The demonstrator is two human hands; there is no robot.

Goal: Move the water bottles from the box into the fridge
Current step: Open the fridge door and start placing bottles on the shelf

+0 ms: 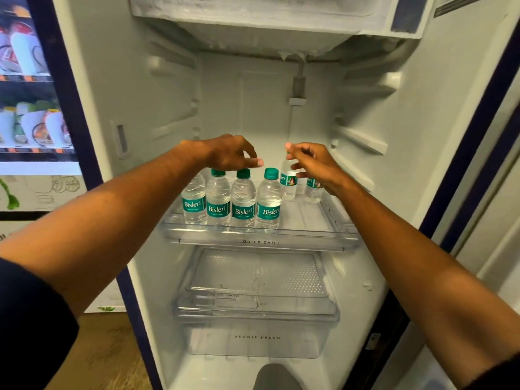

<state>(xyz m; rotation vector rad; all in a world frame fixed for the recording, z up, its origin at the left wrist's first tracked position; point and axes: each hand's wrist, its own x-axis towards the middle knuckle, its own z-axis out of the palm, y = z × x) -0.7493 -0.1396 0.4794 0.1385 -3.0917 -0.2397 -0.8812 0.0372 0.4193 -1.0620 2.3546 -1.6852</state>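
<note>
Bottles stand upright on the clear "QUICK CHILL" shelf (261, 239) of the open fridge (157, 114). Left fingers (254, 162) curl loosely over the green caps of the front row, just above them, and seem to grasp nothing; whether they touch a cap I cannot tell. Right fingers (295, 156) close round the top of a rear bottle (289, 181), hiding its cap, so the right hand (315, 164) holds it at the neck. The left hand (228, 152) hovers over the row of four front bottles (243, 204), which stand side by side, touching, labels facing out. Another bottle (313, 190) stands at the back right, half hidden behind the right wrist. Below the shelf sits a clear "VEGGIE FRESH" drawer (257, 337). At far left, a lit display case (28, 80) shows wrapped food.
</note>
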